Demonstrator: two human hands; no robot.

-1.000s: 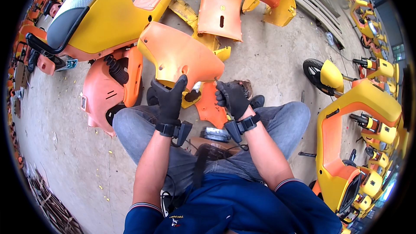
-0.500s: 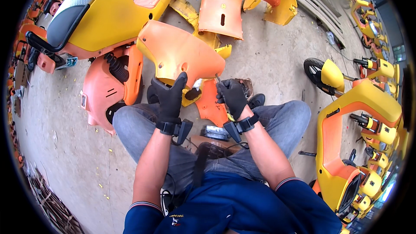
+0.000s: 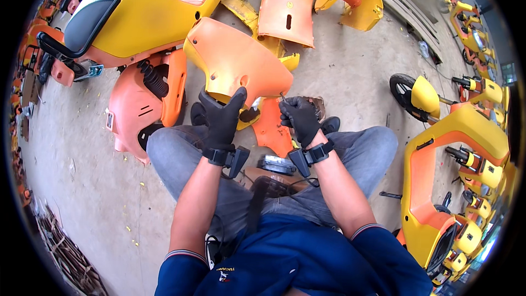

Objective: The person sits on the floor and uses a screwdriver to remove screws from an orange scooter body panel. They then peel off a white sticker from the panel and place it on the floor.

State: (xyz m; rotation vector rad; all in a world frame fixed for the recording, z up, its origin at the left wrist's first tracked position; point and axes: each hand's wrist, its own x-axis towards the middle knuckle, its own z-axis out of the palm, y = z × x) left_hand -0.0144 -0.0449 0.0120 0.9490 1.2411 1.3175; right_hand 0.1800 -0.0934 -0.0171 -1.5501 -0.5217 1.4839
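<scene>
A large orange-and-yellow plastic scooter panel (image 3: 235, 55) is held up in front of me, its broad smooth face turned upward. My left hand (image 3: 222, 119), in a black glove, grips its near edge with the thumb on the outer face. Beside the panel's near right corner, my gloved right hand (image 3: 300, 117) is closed around a thin metal rod-like tool (image 3: 282, 97). Only its short tip shows, close to the panel edge; contact is hard to make out. A flat orange plastic piece (image 3: 271, 126) lies below, between the two hands.
Ahead lie an orange panel (image 3: 287, 8) and a curved yellow cover (image 3: 372, 8). A yellow scooter body (image 3: 131, 19) stands at left above a pinkish fender (image 3: 131, 104). Several yellow scooters (image 3: 471, 167) line the right. A round lamp (image 3: 275, 165) sits between my legs.
The view has shifted slightly, so most things sit a little farther right and the panel a little higher. Both hands keep their holds on the panel and the tool.
</scene>
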